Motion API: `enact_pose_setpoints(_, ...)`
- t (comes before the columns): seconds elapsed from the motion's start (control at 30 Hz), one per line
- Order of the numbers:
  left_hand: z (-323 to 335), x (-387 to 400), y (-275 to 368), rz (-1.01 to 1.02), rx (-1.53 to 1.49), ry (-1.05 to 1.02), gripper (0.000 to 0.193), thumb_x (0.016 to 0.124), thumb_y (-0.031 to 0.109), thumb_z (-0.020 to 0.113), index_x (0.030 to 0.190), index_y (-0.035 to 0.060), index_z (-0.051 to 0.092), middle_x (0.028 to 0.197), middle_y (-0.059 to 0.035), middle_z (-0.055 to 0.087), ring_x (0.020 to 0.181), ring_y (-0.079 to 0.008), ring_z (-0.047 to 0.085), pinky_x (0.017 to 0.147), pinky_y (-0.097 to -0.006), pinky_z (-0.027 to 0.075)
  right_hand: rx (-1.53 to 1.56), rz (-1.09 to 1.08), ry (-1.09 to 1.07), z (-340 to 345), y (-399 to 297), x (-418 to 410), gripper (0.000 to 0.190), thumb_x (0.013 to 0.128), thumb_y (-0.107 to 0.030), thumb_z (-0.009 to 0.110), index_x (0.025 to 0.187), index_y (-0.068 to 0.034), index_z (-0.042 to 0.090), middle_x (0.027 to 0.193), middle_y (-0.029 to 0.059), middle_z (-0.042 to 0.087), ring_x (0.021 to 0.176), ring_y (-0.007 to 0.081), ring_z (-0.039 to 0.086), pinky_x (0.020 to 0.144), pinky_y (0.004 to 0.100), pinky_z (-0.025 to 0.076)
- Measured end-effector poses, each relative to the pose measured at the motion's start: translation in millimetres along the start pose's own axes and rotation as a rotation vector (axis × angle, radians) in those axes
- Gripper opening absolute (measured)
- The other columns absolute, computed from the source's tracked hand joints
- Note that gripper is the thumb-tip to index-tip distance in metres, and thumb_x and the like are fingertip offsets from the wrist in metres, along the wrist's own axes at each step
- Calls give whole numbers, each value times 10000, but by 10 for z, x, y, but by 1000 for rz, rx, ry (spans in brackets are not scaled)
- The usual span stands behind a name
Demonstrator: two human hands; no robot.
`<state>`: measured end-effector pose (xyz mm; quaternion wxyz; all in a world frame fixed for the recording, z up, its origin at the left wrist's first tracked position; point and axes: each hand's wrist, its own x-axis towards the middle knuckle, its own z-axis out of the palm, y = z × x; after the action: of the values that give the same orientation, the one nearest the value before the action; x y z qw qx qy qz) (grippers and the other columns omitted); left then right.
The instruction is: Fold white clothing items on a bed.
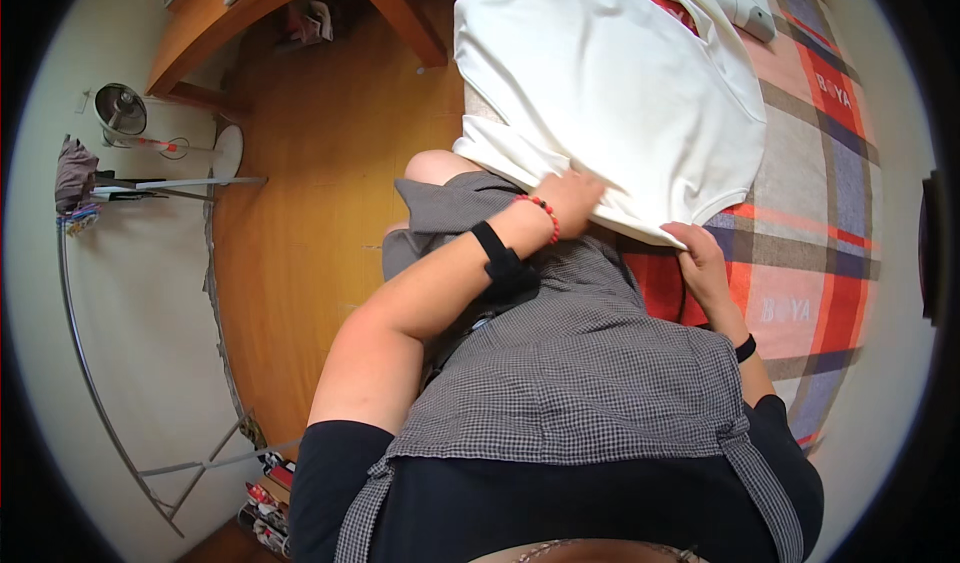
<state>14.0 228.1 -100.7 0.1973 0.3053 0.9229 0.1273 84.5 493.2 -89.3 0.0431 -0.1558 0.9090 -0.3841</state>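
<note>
A white garment (607, 75), smooth and long, lies spread over the bed's edge and reaches down to my lap. My left hand (574, 199), with a red bead bracelet at its wrist, rests on the cloth near the edge closest to me. Folds bunch around its fingers, which are blurred and partly hidden, so their grip is unclear. At the right end of that same edge, my right hand (699, 255) pinches a corner of the garment between thumb and fingers. A grey checked apron (570, 383) covers my lap.
Under the garment is a plaid bedcover (795, 158). A pale device with a cord (752, 19) lies on the bed at the upper right. Across the wooden floor (315, 188) stand a wooden table (405, 23), an electric fan (122, 109) and a metal rack (82, 353).
</note>
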Motion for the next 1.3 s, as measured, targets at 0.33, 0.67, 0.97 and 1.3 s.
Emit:
enact_pose_setpoints(0.33,-232,-849,-1579,-489,356,298,113,771,196,596,840,162,679,914,-71,635,921,-270,598,776,-409,471,-72,-140,-20,258,33,47,192,775,-33,575,961,-23,623,985,123,641,948,319,589,869,403,433)
enact_pose_setpoints(0.67,-1092,-835,-1645,-604,258,940,66,859,169,537,808,140,567,627,-147,621,586,-350,622,499,-434,492,-55,90,-153,87,348,150,137,838,-113,571,916,-8,612,830,179,618,801,351,586,732,405,441)
enact_pose_setpoints(0.97,-1946,648,-1278,-325,-191,965,242,838,266,580,951,54,614,809,-111,673,772,-281,656,693,-369,504,209,405,-276,-36,368,290,174,847,-146,577,944,-6,613,701,145,590,627,222,561,611,319,440)
enact_pose_setpoints(1.3,52,-97,-2464,-1157,-724,230,741,728,448,696,1116,-157,516,1115,-309,591,972,-353,623,842,-408,496,126,384,-289,64,457,430,200,804,-164,592,919,-4,619,729,171,585,642,289,571,599,354,444)
